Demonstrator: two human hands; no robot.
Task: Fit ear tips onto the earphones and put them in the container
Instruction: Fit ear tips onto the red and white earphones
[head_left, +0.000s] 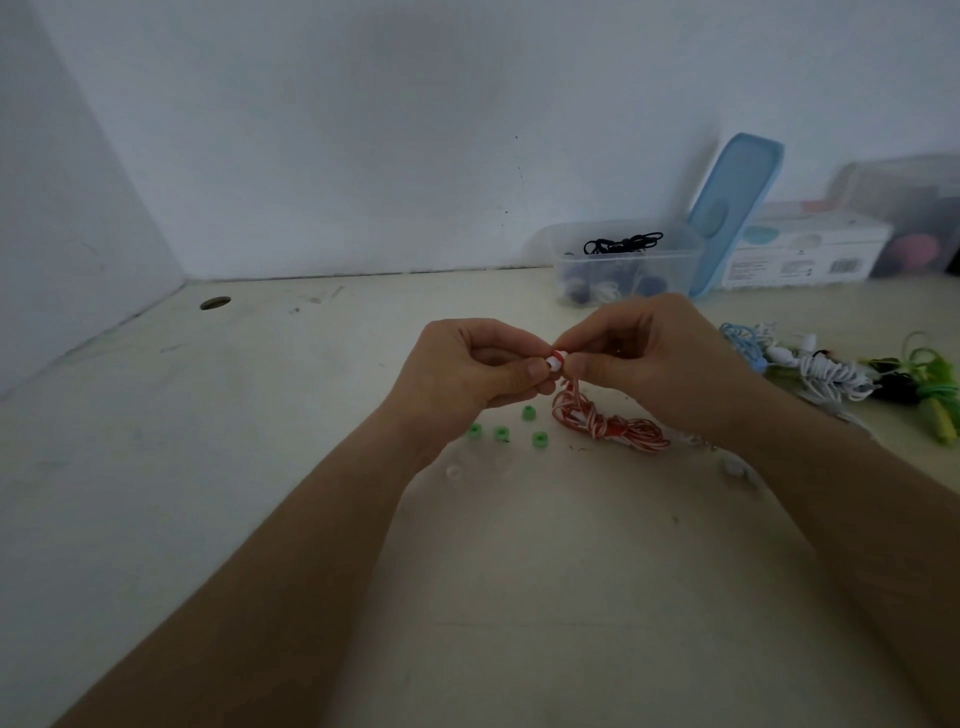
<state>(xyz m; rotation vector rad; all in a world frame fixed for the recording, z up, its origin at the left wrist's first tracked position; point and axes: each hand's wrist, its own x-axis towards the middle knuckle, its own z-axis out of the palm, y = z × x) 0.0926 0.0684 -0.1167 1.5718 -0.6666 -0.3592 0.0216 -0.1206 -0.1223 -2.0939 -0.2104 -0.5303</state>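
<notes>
We hold a red-and-white earbud (557, 359) up over the pale table (249, 426), pinched between both hands. Our left hand (467, 369) has thumb and forefinger curled onto its white end, and our right hand (639, 358) grasps the other side, fingertips meeting it from the right. We cannot tell whether the white piece is an ear tip or part of the bud.

From the bud, the red-and-white cable (602, 423) hangs down to a loose bundle lying on the table, just below our right hand. Four green ear tips (529, 413) lie scattered to the left of that bundle, under our left wrist, and a clear ear tip (453, 472) lies a little nearer to us.

The clear container (675, 270) stands open at the back by the wall, well apart from our hands, with black cable (623, 242) coiled in it. Its blue lid (732, 208) leans against its right end. A tangle of white, blue, black and green earphones (831, 371) lies at the right.
</notes>
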